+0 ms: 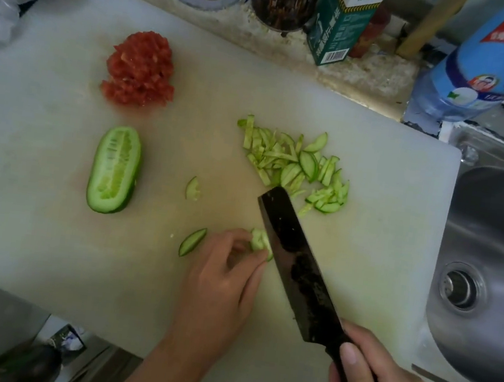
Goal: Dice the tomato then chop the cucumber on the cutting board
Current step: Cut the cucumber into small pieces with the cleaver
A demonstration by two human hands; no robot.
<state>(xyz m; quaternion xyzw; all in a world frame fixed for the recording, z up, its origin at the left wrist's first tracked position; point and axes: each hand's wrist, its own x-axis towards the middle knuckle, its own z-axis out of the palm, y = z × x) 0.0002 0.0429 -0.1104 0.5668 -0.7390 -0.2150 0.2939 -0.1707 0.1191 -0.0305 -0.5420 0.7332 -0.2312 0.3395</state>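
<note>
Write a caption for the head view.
Left hand pinches cucumber slices; right hand grips the knife; diced tomato lies beyond.

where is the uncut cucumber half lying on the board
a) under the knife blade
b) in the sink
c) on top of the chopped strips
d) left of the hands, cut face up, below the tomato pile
d: the cucumber half lies cut face up on the left of the cutting board, just below the diced tomato and apart from the knife.
</note>
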